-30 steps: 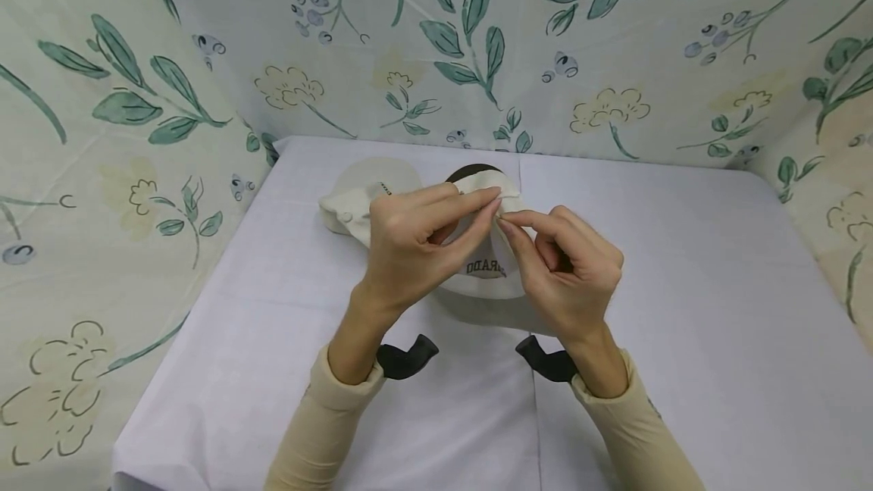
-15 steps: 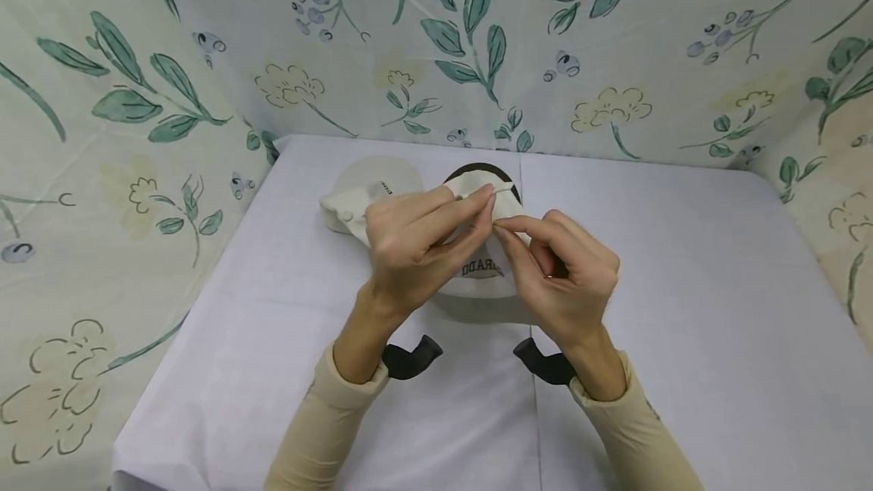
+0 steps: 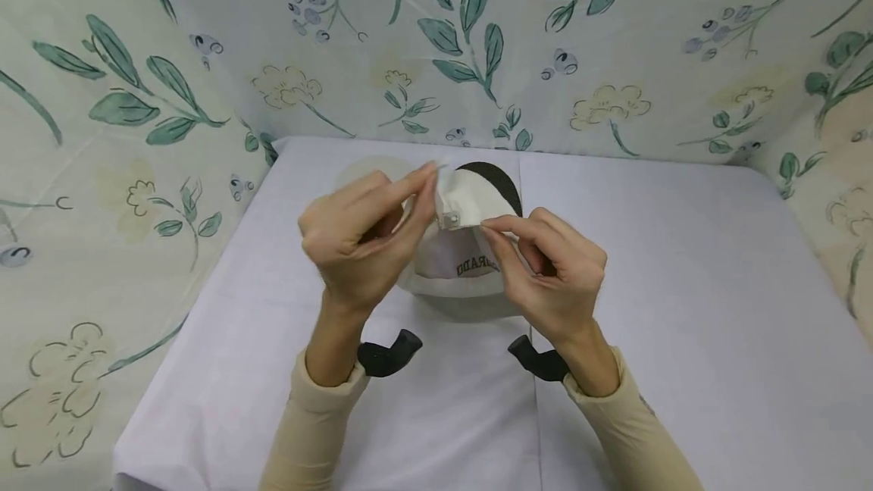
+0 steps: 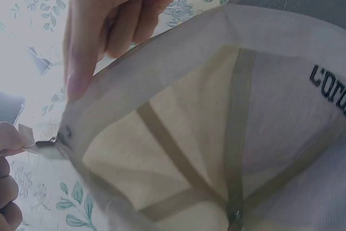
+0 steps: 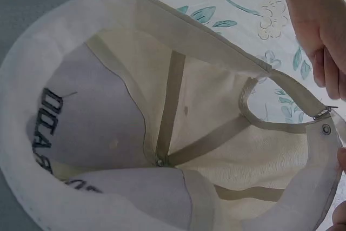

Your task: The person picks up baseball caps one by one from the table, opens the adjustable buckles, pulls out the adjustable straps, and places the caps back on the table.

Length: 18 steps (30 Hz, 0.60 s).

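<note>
A cream baseball cap (image 3: 439,260) is held with its inside facing up and toward me, backwards lettering showing inside its front. My left hand (image 3: 364,237) pinches the free end of the cap's back strap between thumb and fingertips. With thumb and index finger, my right hand (image 3: 555,271) pinches the sweatband edge near the strap. In the right wrist view a metal buckle (image 5: 323,113) sits on the strap (image 5: 294,91), beside a round eyelet (image 5: 326,129). The left wrist view shows the strap end stretched away from the cap, with the buckle (image 4: 47,141) close to the band.
Behind my left hand, a second pale cap (image 3: 361,167) lies mostly hidden. A dark rounded piece (image 3: 496,175) shows behind the held cap. The white-covered table (image 3: 682,309) meets a floral cloth backdrop (image 3: 518,36). Black wrist mounts (image 3: 390,354) sit on both wrists.
My left hand has moved left, drawing the strap end away from the right hand, and the buckle area has come into sight. The right hand has shifted slightly left, still pinching the cap.
</note>
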Tool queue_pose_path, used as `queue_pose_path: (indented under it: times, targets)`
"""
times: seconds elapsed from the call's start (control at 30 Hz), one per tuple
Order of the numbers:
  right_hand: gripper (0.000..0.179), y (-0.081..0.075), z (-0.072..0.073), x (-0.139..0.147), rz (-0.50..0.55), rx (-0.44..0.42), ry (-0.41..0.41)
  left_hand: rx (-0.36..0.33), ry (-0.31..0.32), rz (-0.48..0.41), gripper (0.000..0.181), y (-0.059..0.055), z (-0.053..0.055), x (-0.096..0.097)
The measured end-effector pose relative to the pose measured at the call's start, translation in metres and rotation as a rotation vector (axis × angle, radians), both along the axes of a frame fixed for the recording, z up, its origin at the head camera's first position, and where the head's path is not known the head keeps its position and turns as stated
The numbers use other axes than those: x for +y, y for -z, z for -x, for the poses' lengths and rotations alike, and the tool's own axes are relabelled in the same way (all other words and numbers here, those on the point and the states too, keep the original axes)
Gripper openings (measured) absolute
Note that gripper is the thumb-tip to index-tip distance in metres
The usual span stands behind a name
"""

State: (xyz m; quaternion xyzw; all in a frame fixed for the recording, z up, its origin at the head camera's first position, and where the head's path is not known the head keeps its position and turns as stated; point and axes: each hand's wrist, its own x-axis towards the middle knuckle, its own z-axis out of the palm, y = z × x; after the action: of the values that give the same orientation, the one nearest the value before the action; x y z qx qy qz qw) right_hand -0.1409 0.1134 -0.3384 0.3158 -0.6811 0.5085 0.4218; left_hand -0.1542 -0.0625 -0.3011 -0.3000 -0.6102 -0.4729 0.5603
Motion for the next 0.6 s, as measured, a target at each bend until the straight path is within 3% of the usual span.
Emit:
queue_pose_path:
  times: [0.13, 0.2, 0.6]
  targets:
    - [0.015, 0.001, 0.0, -0.007, -0.003, 0.004, -0.022, -0.003, 0.037, 0.162, 0.01, 0.001, -0.002, 0.004]
    - [0.021, 0.003, -0.001, -0.006, -0.017, 0.006, -0.035, 0.001, 0.038, 0.197, 0.011, 0.002, -0.002, 0.009]
    - [0.018, 0.002, -0.001, -0.001, -0.011, 0.002, -0.028, -0.02, 0.082, 0.206, 0.011, 0.003, 0.001, 0.011]
